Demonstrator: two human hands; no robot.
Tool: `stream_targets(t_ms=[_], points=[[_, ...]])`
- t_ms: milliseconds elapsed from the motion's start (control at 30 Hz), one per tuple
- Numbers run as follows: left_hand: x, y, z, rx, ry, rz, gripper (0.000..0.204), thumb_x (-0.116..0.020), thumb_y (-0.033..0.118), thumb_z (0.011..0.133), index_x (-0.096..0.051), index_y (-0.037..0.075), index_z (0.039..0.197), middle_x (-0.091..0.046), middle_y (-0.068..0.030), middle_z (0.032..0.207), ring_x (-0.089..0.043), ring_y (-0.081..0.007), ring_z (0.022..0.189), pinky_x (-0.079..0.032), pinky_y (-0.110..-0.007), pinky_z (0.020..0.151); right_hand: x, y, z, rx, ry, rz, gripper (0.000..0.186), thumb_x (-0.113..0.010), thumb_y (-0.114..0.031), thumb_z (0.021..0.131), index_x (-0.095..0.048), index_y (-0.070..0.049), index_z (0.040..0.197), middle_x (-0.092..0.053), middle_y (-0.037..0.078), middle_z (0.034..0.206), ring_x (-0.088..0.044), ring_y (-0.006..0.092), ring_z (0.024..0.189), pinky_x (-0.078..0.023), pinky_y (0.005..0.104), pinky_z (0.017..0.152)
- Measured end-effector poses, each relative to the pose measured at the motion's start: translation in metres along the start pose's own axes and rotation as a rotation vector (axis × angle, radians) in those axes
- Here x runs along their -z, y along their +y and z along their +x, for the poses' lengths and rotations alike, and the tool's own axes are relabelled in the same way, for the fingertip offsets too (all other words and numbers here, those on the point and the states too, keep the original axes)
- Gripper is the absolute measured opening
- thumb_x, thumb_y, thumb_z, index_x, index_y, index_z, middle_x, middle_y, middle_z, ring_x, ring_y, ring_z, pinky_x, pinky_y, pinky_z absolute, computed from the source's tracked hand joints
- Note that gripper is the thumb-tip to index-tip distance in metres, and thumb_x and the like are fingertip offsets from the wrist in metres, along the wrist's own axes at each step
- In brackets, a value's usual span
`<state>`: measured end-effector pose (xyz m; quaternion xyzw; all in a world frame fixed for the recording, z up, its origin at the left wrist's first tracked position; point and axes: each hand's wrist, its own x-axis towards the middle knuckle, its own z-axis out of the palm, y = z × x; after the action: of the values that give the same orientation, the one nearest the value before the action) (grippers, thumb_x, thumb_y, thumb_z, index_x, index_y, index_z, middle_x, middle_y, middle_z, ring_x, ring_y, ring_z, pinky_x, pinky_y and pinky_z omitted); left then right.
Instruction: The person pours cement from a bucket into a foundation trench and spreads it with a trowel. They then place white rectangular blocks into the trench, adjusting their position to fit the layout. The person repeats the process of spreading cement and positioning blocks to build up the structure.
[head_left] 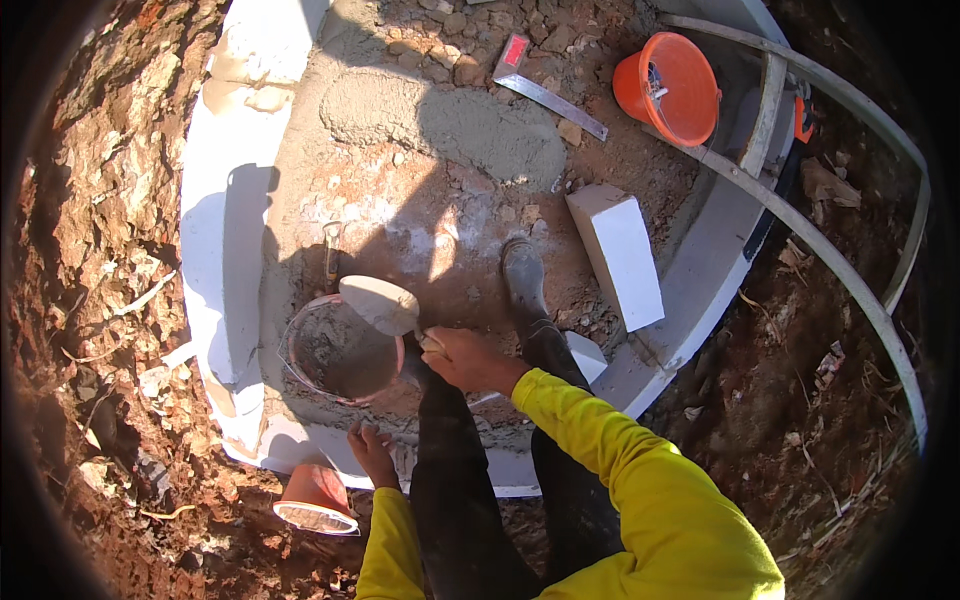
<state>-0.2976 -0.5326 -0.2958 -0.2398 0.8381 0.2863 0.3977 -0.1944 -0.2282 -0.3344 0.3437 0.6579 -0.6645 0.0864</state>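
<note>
My right hand point(468, 360) is closed round the handle of a trowel point(380, 305). The trowel's broad blade, coated in grey mortar, reaches over the far right rim of a bucket. That bucket point(345, 350) stands on the ground and holds wet grey mortar. My left hand point(373, 455) is below the bucket, near the low front wall. Its fingers are loosely bent and hold nothing that I can see. A hammer-like tool point(331, 252) with a dark and yellow handle lies just beyond the bucket.
Pale block walls point(225, 270) border the work area. A white block point(618, 255) lies at right, with an orange bucket point(668, 90) and a metal square point(548, 95) farther off. Spread mortar point(450, 125) covers ground ahead. A tipped orange bucket point(317, 497) sits outside. Curved strips point(820, 245) cross the right.
</note>
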Motion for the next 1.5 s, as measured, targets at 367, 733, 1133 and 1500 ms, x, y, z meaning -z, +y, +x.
stream_targets(t_ms=[367,733,1133,1500], points=[[0.052,0.010,-0.050,-0.022,0.023,0.113,0.046,-0.051,0.021,0.098,-0.038,0.007,0.140,-0.056,-0.0100,0.103,-0.060,-0.0155,0.073,-0.053,-0.028,0.058,0.107,0.088,-0.062,-0.301,0.858,-0.481,0.103,-0.083,-0.027,0.073,-0.023,0.002,0.151,-0.032,0.029,0.146,-0.034,0.0484,0.132,-0.029,0.0528,0.111],[0.065,0.006,-0.079,-0.171,-0.028,0.403,0.048,-0.056,0.009,0.092,-0.041,0.002,0.137,-0.058,-0.0091,0.096,-0.060,-0.0144,0.070,-0.052,-0.028,0.061,0.199,0.140,-0.129,-0.922,0.537,-0.676,0.107,-0.085,-0.037,0.064,-0.027,0.000,0.146,-0.034,0.029,0.143,-0.035,0.0462,0.134,-0.032,0.0601,0.108],[0.051,0.044,-0.143,-0.236,-0.011,0.335,0.047,-0.058,0.005,0.089,-0.044,0.002,0.133,-0.061,-0.0100,0.094,-0.059,-0.0143,0.069,-0.050,-0.028,0.061,0.165,0.169,-0.206,-0.877,0.378,-0.389,0.111,-0.084,-0.036,0.069,-0.019,0.003,0.150,-0.024,0.032,0.153,-0.028,0.0514,0.139,-0.027,0.0575,0.115],[0.115,0.155,-0.278,-0.619,0.266,0.308,0.059,-0.069,0.019,0.082,-0.046,-0.001,0.132,-0.065,-0.0181,0.098,-0.064,-0.0295,0.081,-0.052,-0.041,0.078,0.189,0.155,-0.308,-0.292,0.375,-0.516,0.060,-0.076,-0.043,0.073,-0.066,0.006,0.105,-0.070,0.022,0.095,-0.065,0.0388,0.099,-0.049,0.0458,0.096]])
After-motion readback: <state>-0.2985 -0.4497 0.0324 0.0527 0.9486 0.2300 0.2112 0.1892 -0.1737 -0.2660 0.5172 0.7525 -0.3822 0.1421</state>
